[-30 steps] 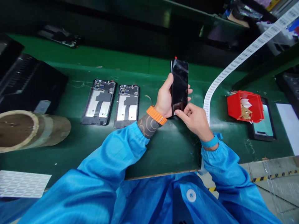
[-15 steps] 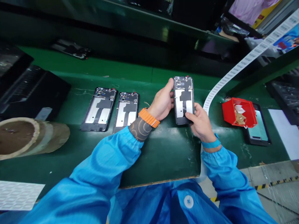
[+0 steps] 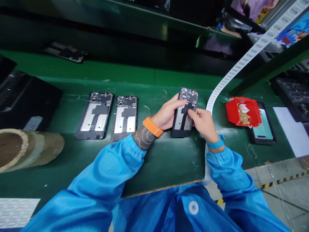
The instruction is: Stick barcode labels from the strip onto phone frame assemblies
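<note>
An open phone frame (image 3: 186, 111), inner side up with silver plate and circuit board showing, lies low over the green bench. My left hand (image 3: 167, 112) grips its left edge, thumb across the upper part. My right hand (image 3: 204, 124) holds its right side, fingers pinched over the middle of the frame. Both arms wear blue sleeves; an orange strap circles my left wrist. Two more open phone frames (image 3: 94, 115) (image 3: 125, 117) lie side by side on the bench to the left.
A red bin (image 3: 242, 111) of small gold parts sits right, partly on a phone (image 3: 263, 127) lying screen up. A white label strip (image 3: 231, 72) runs diagonally from upper right. Tape rolls (image 3: 26, 151) lie left, beside a black box (image 3: 26, 96). The bench edge (image 3: 164, 188) is near me.
The phone was upright with its dark screen towards me, then flipped to show its inner side. It has come down towards the bench, and my right fingers moved onto its middle.
</note>
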Available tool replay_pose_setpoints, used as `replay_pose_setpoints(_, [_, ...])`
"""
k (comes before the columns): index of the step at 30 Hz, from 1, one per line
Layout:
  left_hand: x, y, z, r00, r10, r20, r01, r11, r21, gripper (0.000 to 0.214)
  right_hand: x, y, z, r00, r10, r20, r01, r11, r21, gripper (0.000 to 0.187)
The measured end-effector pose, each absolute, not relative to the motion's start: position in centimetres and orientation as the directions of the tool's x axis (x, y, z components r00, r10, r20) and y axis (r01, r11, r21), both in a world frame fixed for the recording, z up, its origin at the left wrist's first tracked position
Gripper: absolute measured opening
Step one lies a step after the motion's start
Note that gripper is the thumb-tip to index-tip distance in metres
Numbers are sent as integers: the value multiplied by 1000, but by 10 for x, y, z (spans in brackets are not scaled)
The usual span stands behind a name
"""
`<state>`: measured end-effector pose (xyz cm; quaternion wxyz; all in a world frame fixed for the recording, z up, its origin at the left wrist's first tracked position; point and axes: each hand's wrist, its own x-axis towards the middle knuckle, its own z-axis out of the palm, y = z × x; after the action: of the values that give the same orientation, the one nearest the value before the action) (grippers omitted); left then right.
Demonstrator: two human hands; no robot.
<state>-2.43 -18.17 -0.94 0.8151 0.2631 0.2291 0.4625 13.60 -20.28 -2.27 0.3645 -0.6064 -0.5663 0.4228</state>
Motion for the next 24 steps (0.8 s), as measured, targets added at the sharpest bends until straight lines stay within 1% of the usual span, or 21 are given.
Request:
replay_pose_setpoints(3, [-26,-184,-10,505,859,-86,-591,417,691,59,139,-202,-21,31,999,-40,505,-51,-862,52])
replay_pose_setpoints(5, [-26,-185,-10,513,856,-65,-574,398,715,75,141,-201,-20,43,999,-7,558,-29,-829,54])
replay_pose_setpoints(7, [-26,-184,-11,502,863,-58,-562,377,736,84,142,-201,-20,41,999,10,574,-16,-819,55])
replay_pose_setpoints(9, [-26,-184,-12,493,868,-59,-549,363,753,87,142,-201,-21,31,999,11,570,-9,-822,56])
replay_pose_setpoints(12, [-26,-184,-13,493,868,-57,-539,356,763,87,141,-202,-20,21,1000,5,556,-8,-831,57])
replay_pose_setpoints(15, [-27,-183,-12,511,856,-74,-560,398,727,80,140,-203,-17,18,1000,12,559,0,-829,56])
replay_pose_setpoints(16, [-27,-183,-12,515,852,-92,-578,425,697,74,140,-204,-16,20,999,25,572,9,-820,55])
replay_pose_setpoints(18, [-27,-182,-11,529,837,-137,-618,491,614,53,139,-205,-14,44,996,72,611,30,-791,51])
replay_pose_setpoints(19, [-26,-181,-10,540,828,-155,-635,521,571,44,139,-206,-14,66,991,117,634,48,-772,45])
replay_pose_setpoints(20, [-26,-180,-9,550,819,-166,-648,543,534,39,137,-207,-13,90,980,180,657,78,-750,39])
replay_pose_setpoints(22, [-24,-180,-8,560,810,-177,-666,566,485,43,134,-211,-13,102,933,344,698,180,-693,26])
replay_pose_setpoints(24, [-21,-181,-9,547,815,-194,-683,568,460,44,128,-216,-13,29,869,494,709,330,-622,18])
